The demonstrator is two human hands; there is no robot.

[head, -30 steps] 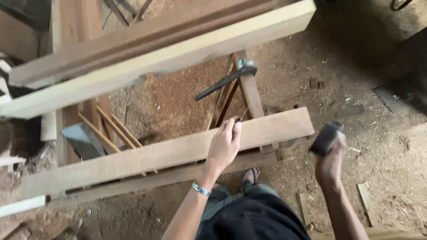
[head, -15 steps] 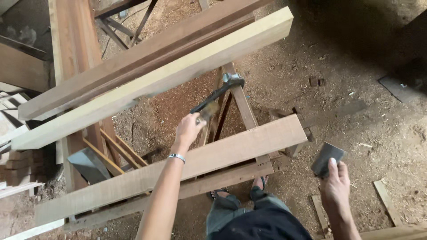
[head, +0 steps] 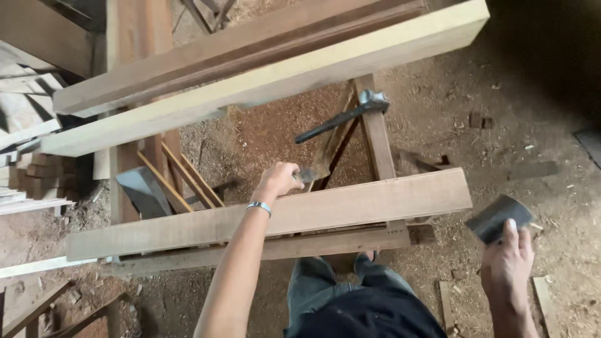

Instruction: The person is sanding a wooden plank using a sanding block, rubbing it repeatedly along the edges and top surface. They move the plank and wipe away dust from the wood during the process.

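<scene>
My left hand (head: 278, 179) reaches over a long brown plank (head: 350, 203) that lies across a wooden trestle (head: 377, 134). Its fingers are closed on a small grey object (head: 307, 175) that pokes out to the right; what it is stays unclear. A hammer (head: 341, 119) with a dark handle rests above the hand, its metal head on the trestle's top rail. My right hand (head: 507, 266), off to the right of the plank's end, holds a dark grey flat block (head: 498, 216) above the dirt floor.
A pale thick beam (head: 269, 84) and a darker beam (head: 238, 53) lie across the far side. Stacked boards (head: 31, 175) sit at the left and a grey wedge-shaped piece (head: 143, 191) stands under the planks. Sawdust and wood scraps cover the floor (head: 501, 125).
My left hand has left the near plank's far edge and reached past it towards the trestle brace below the hammer. My right hand still holds the dark block. The view has shifted.
</scene>
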